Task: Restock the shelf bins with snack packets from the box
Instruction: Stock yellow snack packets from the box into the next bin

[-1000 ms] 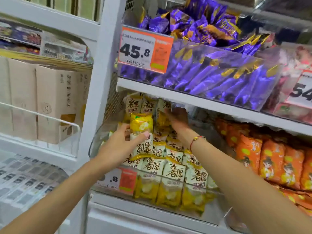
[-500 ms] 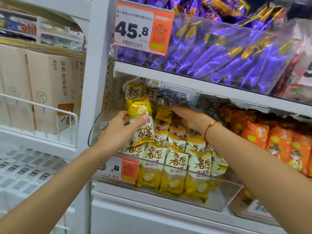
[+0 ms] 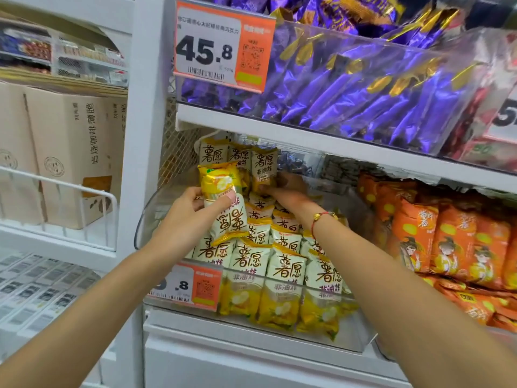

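Note:
A clear plastic shelf bin (image 3: 361,336) on the middle shelf holds several yellow-and-white snack packets (image 3: 284,278) stacked in rows. My left hand (image 3: 186,219) grips one such packet (image 3: 223,203) upside down, above the left side of the stack. My right hand (image 3: 288,190) reaches deep into the bin and pinches the lower end of an upright packet (image 3: 264,168) in the back row. A red bracelet sits on that wrist. No box of stock is in view.
Above is a bin of purple packets (image 3: 363,88) with a 45.8 price tag (image 3: 221,46). Orange packets (image 3: 447,242) fill the bin to the right. Cardboard cartons (image 3: 70,152) stand behind a white wire rail on the left shelf. A white upright post (image 3: 145,135) divides the two units.
The view has dropped and moved closer. My right hand slid from the bin's rear right to the back-row packet. My left hand keeps holding its upside-down packet over the stack.

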Tool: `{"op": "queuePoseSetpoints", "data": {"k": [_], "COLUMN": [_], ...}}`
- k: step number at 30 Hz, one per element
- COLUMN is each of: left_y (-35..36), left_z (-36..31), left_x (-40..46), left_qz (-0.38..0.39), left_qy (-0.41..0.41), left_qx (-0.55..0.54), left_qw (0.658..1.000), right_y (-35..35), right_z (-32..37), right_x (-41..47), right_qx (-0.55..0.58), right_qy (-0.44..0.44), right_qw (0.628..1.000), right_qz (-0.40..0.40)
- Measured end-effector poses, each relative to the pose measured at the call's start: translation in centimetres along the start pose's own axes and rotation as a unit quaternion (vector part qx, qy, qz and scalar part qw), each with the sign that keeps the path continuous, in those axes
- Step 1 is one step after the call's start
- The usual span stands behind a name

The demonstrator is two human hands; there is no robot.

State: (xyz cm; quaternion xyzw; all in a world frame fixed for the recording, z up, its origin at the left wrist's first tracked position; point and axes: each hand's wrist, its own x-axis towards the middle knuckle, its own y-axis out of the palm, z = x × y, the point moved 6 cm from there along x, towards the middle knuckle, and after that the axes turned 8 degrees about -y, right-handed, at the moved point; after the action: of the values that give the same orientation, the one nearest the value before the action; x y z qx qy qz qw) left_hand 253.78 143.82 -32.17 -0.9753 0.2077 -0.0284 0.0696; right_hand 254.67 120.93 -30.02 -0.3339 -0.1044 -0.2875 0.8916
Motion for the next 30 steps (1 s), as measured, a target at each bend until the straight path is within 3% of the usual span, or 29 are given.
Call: {"op": "queuePoseSetpoints", "data": {"k": [7, 11, 16, 18, 21, 23, 26, 30], "left_y": [-0.1, -0.2, -0.2, -0.3, -0.9, -1.0, -0.1, 0.8], "left_z": [-0.2, -0.2, -0.5, -0.9, -1.2, -1.6, -2.5, -2.9], "left_x": [-0.4, -0.5, -0.9, -1.2, -1.4, -1.8, -3.0, -3.3], "left_qz": [-0.005, -0.007, 0.005, 0.016, 0.005, 0.001, -0.004, -0.029], "left_qy": [-0.006, -0.014, -0.009, -0.009, -0.009, 0.018, 0.083, 0.115], "left_qx": [0.006, 0.005, -0.01, -0.042, -0.116, -0.175, -0.189, -0.137], "left_qw": [1.0, 1.0, 1.0, 0.999, 0.993, 0.984, 0.978, 0.984], "right_y": [0.2, 0.8, 0.4, -0.8, -1.8, -0.9, 0.4, -0.7], "right_z": [-0.7, -1.1, -0.8, 1.2, 5.0, 6.3, 6.5, 6.4], "right_x": [0.7, 1.0, 0.1, -1.5, -6.2, -9.4, -12.6, -13.8], "right_qx": [0.016, -0.068, -0.144, -0.15, 0.018, 0.139, 0.29, 0.448], "right_qy": [0.009, -0.015, 0.026, -0.003, -0.041, 0.001, 0.074, 0.136], "right_qw": [1.0, 0.997, 0.989, 0.988, 0.997, 0.99, 0.941, 0.877], "right_qz": [-0.01, -0.043, -0.007, -0.049, -0.066, 0.04, 0.161, 0.104]}}
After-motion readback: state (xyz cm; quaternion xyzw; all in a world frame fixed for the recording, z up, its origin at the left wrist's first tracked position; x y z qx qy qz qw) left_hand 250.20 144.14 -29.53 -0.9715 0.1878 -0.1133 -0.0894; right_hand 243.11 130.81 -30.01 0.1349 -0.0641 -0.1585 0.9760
